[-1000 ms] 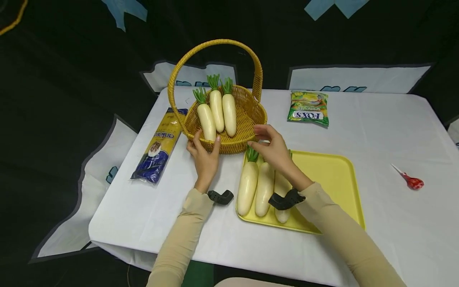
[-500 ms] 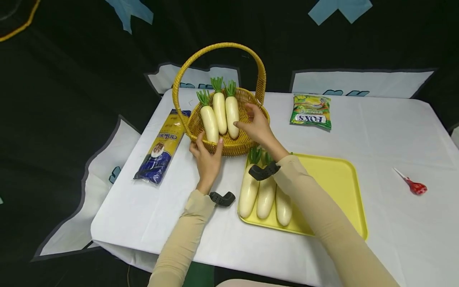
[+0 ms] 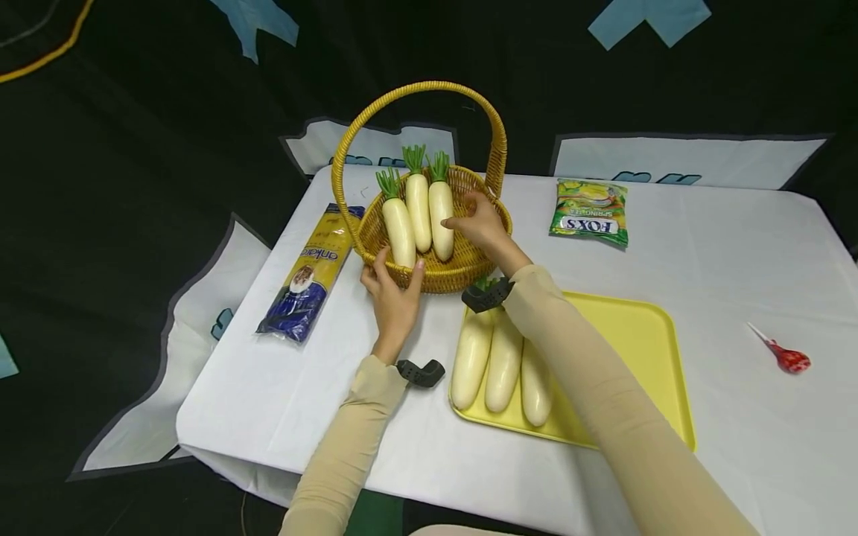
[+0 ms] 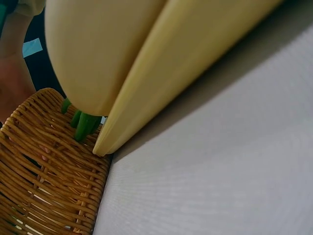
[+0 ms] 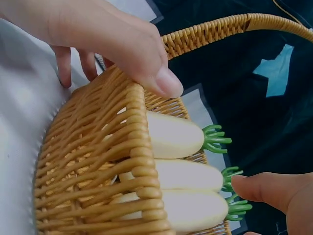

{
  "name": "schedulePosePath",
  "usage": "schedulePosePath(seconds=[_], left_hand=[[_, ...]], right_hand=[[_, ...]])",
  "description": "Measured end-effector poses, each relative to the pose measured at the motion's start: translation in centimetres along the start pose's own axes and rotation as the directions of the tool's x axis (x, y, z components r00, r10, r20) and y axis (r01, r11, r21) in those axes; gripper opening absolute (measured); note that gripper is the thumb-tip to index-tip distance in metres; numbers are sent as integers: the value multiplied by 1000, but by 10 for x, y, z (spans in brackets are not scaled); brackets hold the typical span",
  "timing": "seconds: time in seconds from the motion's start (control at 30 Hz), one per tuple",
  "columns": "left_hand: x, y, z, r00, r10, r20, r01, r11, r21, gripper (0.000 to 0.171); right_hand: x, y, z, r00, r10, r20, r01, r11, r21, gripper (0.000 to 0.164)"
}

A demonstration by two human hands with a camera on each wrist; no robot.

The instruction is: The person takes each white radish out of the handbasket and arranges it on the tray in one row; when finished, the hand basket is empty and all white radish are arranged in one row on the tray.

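My left hand [image 3: 395, 305] holds the near rim of a yellow wicker basket [image 3: 449, 281] with a tall arched handle. In the right wrist view its thumb [image 5: 166, 81] lies over the rim, with other fingers outside the wickerwork. Three white radishes with green tops lie side by side in the basket, among them the left radish [image 3: 400, 234] and the middle radish [image 3: 418, 212]. My right hand [image 3: 484, 227] reaches over the basket's right side, fingers loosely bent, thumb tip overlapping the right radish [image 3: 442, 212]. Nothing shows gripped in it.
A yellow tray [image 3: 623, 335] in front of the basket carries three more white radishes [image 3: 472, 357], partly under my right forearm. A blue and yellow packet [image 3: 311, 272] lies left, a green Fox's bag [image 3: 590, 212] back right, a red lollipop [image 3: 791, 360] far right.
My right hand has moved from beside the basket's front right rim, above the tray, to over the basket's inside near the right radish. My left hand stays at the rim.
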State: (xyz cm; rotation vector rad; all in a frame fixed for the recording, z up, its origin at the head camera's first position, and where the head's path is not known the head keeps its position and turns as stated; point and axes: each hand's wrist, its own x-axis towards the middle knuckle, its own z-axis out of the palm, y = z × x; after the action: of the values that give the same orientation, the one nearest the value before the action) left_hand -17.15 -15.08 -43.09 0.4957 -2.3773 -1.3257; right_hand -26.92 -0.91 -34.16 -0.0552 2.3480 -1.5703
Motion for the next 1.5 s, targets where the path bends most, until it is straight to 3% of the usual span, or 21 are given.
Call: schedulePosePath(seconds=[0.37,0.67,0.87,1.07,1.3,1.5], left_hand=[[0,1,1,1000,4,0,-4,1000,4,74],[0,1,1,1000,8,-17,-8,1000,12,72],[1,1,1,1000,13,-21,-13,1000,7,71],[0,0,1,1000,11,-21,-11,1000,5,73],[0,0,1,1000,22,-22,-22,1000,12,71],[0,1,1,1000,17,-21,-17,1000,14,73]], right_hand=[[11,5,4,998,57,41,-57,998,11,74],[21,4,7,983,139,123,-134,990,-54,80],[27,6,9,969,185,165,-181,983,-42,82],[30,11,14,965,158,209,-136,984,-117,80],[29,10,17,964,138,229,-97,979,-182,91],[30,15,19,971,111,213,-71,979,-189,74]])
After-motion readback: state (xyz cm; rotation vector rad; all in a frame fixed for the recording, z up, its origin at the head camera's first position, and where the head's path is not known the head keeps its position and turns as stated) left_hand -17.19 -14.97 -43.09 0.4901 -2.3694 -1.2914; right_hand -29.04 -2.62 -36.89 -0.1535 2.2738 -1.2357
